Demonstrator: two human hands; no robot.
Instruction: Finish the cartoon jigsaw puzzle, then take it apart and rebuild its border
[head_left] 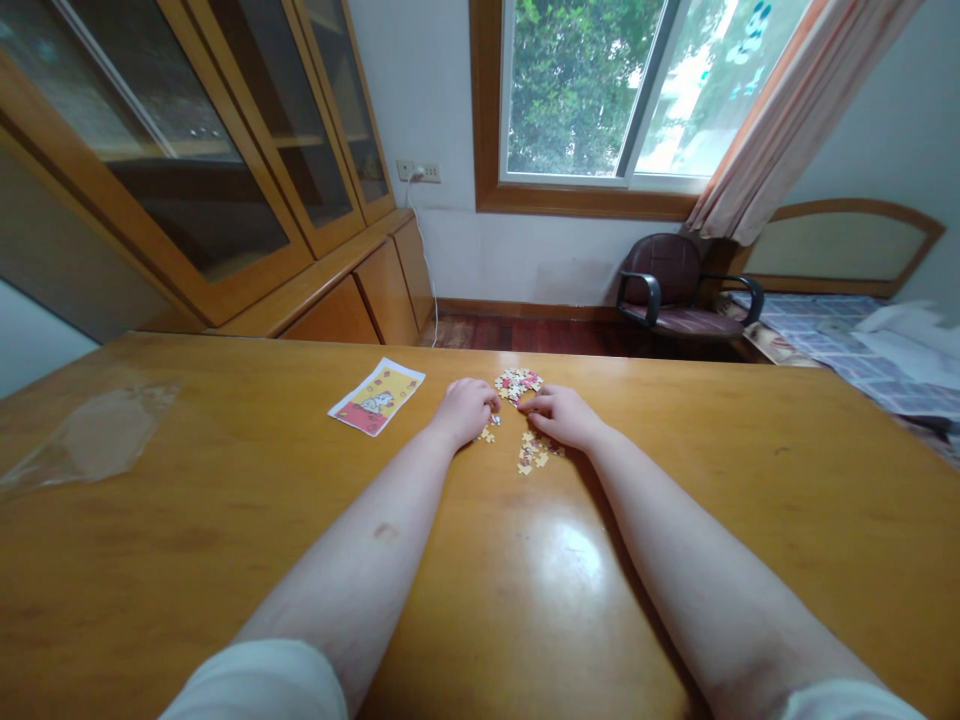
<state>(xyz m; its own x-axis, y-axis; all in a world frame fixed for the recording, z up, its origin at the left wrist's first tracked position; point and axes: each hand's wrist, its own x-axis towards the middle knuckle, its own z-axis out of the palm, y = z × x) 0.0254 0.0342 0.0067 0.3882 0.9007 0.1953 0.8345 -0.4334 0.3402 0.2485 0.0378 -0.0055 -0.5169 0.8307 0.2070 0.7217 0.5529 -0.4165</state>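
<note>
Handling pieces (524,468) on the surface (465,620), head view: the person's left hand (466,408) curls beside a small cluster (487,436), right hand (561,415) at the pile (518,382)'s near edge; cannot tell whether either grip holds anything. Larger cluster (534,454) lies nearer. Judged partly sorted, pile remaining; no joined section discernible. Card (377,398) at left.

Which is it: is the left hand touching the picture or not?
Apart. The head view shows bare table between the left hand and the picture, which lies farther left.
</note>
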